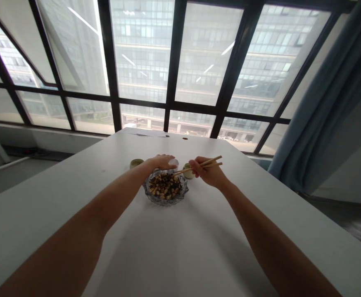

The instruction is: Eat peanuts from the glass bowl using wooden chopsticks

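A clear glass bowl (165,202) with a wavy rim holds a mix of nuts and dark seeds (165,185). My right hand (205,170) grips a pair of wooden chopsticks (214,162), whose tips reach over the bowl's right side, among the seeds. Behind the bowl, my left hand (161,161) has its thumb and fingers around a small translucent cup (174,163). One greenish cup (136,163) stands left of that hand, its lower part hidden by the forearm. Another greenish cup (188,172) sits beside my right hand, partly covered by the fingers.
The white table (165,251) runs up to the windows. White paper (145,132) lies at its far edge, near a small brown round spot (185,138). A blue curtain (319,111) hangs at the right.
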Tool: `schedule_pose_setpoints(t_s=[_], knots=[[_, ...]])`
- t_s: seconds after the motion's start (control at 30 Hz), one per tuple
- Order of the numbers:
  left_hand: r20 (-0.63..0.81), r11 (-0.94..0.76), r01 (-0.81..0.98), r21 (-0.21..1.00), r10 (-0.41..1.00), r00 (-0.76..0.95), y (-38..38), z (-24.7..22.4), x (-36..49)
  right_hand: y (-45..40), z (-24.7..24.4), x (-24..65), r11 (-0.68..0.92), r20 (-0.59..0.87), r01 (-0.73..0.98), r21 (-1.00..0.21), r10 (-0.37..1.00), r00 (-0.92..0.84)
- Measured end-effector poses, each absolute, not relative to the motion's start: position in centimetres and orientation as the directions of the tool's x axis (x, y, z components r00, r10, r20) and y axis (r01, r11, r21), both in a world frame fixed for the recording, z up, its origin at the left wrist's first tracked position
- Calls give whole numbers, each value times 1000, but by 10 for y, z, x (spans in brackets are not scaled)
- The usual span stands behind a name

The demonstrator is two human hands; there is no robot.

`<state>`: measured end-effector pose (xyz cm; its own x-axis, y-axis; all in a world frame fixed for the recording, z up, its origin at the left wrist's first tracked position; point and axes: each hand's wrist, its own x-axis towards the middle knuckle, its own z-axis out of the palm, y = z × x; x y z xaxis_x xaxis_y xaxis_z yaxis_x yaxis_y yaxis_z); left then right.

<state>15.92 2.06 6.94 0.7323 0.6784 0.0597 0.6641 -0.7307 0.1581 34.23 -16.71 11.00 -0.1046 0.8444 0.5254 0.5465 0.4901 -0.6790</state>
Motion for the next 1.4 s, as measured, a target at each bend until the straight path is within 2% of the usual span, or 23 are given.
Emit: schedule_pose_setpoints(t_s=[0.13, 0.23, 0.33, 0.43, 0.6, 0.67, 0.77, 1.13, 1.3, 1.4], knots=[[128, -731, 668, 142, 683, 719, 23, 70, 142, -168, 107, 338, 534, 526, 577, -618, 826, -202], [285, -733, 665, 142, 674, 681, 21, 64, 117, -169, 107, 335, 554, 524, 600, -577, 814, -248], [459, -719, 667, 195, 668, 585, 16, 50, 83, -169, 107, 334, 551, 522, 606, -574, 816, -248], [561, -661, 700, 271, 699, 443, 11, 31, 50, -168, 107, 336, 530, 524, 582, -616, 828, -199], [556, -521, 687, 506, 806, 203, 4, -2, 20, -159, 102, 339, 458, 528, 465, -757, 849, 23], [503, -475, 646, 597, 849, 159, 2, -10, 18, -154, 98, 338, 405, 493, 410, -818, 860, 134], [454, -439, 615, 655, 879, 143, 2, -15, 19, -147, 90, 336, 341, 429, 337, -878, 872, 236], [511, -484, 597, 639, 848, 140, -2, -12, 22, -147, 88, 337, 361, 434, 270, -893, 849, 302], [642, -617, 601, 508, 737, 213, -7, -11, 23, -142, 91, 349, 351, 374, 130, -927, 846, 380], [669, -659, 611, 438, 694, 268, -9, -10, 23, -139, 90, 355, 322, 316, 56, -945, 859, 404]])
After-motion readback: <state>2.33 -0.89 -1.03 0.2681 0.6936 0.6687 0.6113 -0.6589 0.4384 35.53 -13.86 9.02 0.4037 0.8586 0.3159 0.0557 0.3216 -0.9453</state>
